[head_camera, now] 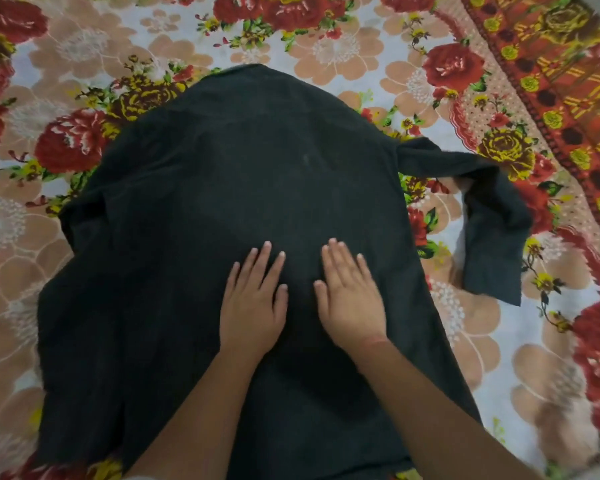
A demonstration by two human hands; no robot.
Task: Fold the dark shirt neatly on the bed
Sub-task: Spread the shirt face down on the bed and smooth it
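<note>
The dark shirt [243,188] lies spread on the floral bed [465,341]. The left hand [253,299] and right hand [350,296] rest flat on it side by side, fingers straight. One sleeve [492,216] trails off to the right.

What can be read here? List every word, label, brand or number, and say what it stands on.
No readable text anywhere.
The dark shirt shows no label, print or tag.
The bedsheet carries only a flower pattern, with no words or numbers.
</note>
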